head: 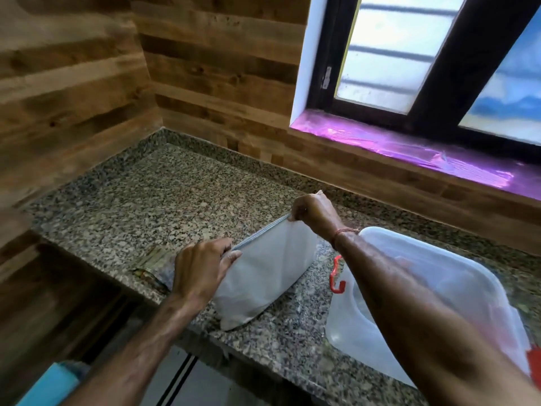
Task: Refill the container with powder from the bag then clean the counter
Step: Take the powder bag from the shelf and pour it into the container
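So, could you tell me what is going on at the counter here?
A person holds a white bag upright on the granite counter, pinching its zip edge at both ends: left hand at the near end, right hand at the far end. The zip looks closed, so nothing is being poured yet. A clear plastic container with red clips sits to the right of the bag.

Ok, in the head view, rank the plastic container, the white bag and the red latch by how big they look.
1. plastic container: largest, though partly hidden and somewhat nearer the camera.
2. white bag: clearly smaller.
3. red latch: smallest by far.
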Demonstrator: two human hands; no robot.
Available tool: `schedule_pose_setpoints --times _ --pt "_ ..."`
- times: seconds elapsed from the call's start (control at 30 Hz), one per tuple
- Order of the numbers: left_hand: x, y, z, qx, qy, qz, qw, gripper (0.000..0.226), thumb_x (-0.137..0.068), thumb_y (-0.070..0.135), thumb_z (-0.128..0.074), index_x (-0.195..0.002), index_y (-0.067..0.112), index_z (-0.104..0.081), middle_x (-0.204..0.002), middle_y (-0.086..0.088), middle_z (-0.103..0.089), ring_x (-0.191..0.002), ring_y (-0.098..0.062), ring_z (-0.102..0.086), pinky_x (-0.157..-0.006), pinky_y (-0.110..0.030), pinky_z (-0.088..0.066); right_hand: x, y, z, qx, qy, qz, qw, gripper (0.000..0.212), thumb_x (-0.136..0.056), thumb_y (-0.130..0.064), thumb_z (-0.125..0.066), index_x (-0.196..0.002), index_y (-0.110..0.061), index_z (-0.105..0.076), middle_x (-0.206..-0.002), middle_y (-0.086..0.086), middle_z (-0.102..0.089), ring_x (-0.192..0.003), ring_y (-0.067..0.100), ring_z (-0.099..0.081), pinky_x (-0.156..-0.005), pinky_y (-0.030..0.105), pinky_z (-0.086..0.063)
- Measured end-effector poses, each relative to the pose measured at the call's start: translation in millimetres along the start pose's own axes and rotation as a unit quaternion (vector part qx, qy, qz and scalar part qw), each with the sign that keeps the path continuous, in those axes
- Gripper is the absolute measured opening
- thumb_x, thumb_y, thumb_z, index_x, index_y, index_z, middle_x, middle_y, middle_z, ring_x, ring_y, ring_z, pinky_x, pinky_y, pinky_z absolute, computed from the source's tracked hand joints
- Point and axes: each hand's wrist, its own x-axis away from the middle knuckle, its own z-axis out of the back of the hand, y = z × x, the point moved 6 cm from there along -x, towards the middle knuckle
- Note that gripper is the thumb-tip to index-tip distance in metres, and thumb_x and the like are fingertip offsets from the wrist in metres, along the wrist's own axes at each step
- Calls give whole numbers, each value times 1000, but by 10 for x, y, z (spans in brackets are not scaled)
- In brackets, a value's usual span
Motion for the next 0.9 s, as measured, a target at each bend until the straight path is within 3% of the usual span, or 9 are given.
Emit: schedule_pose_setpoints --times 0.1,0.27,0.33,0.43,0.57,0.67,0.73,0.8,0.9 --pt "92 -162 -7 40 -77 47 995 30 -90 50 -70 -79 27 -55 -73 11 -61 -67 -15 -59 -55 -27 -39 39 40 -18 -13 10 21 1000 22 -73 6 -77 -68 -16 -74 -76 1 -76 -76 19 -72 -73 36 -57" --pt "245 -442 129 113 -155 107 976 27 -81 48 -80 -70 27 -66 -67 12 -67 -66 -7 -66 -58 -22 -46 177 -95 -116 -65 -44 22 997 8 -81 2 -72 -84 -4 -76 -84 11 -77 -75 27 -69 -69 38 -54" --pt "217 -506 236 160 -150 120 968 20 -81 41 -81 -73 26 -72 -71 12 -72 -70 -5 -69 -62 -22 -49 275 -375 -233 -77 -73 52 993 16 -84 -8 -80 -100 -8 -79 -97 6 -78 -81 20 -71 -72 31 -56" --pt "108 -502 378 235 -129 134 954 16 -84 33 -81 -77 21 -73 -67 8 -73 -60 -3 -69 -57 -22 -52 502 -911 -498 -128 -129 110 977 32 -82 -25 -84 -113 -19 -75 -107 -12 -69 -82 -5 -63 -73 8 -52" --pt "-83 -413 539 301 -98 123 941 19 -87 29 -79 -75 17 -70 -62 2 -72 -52 -6 -65 -54 -22 -50 711 -1448 -776 -214 -133 135 958 28 -80 -39 -84 -102 -24 -76 -97 -13 -69 -80 2 -64 -67 22 -57" --pt "-141 -355 516 405 -117 111 900 25 -87 29 -79 -80 6 -72 -63 -3 -69 -56 -11 -62 -57 -27 -50 762 -1556 -811 -256 -94 85 958 16 -80 -37 -84 -81 -24 -75 -81 -9 -67 -69 1 -57 -60 26 -51" --pt "-122 -348 478 468 -122 103 869 29 -90 34 -74 -86 6 -75 -70 -6 -68 -62 -15 -61 -61 -28 -51 798 -1556 -824 -294 -60 50 953 20 -84 -32 -81 -70 -23 -69 -80 2 -68 -69 8 -57 -65 39 -52" --pt "-44 -429 412 503 -107 122 849 31 -98 38 -63 -98 10 -75 -78 -7 -71 -68 -17 -63 -67 -28 -54 836 -1514 -834 -320 -40 22 946 26 -87 -29 -78 -68 -15 -67 -85 9 -65 -73 17 -58 -68 44 -53" --pt "190 -670 243 434 -91 153 883 18 -99 33 -63 -99 19 -74 -88 -2 -76 -79 -16 -72 -77 -34 -60 878 -1412 -897 -409 -51 -52 909 26 -86 -26 -80 -80 -3 -69 -92 3 -60 -78 16 -62 -73 37 -58"
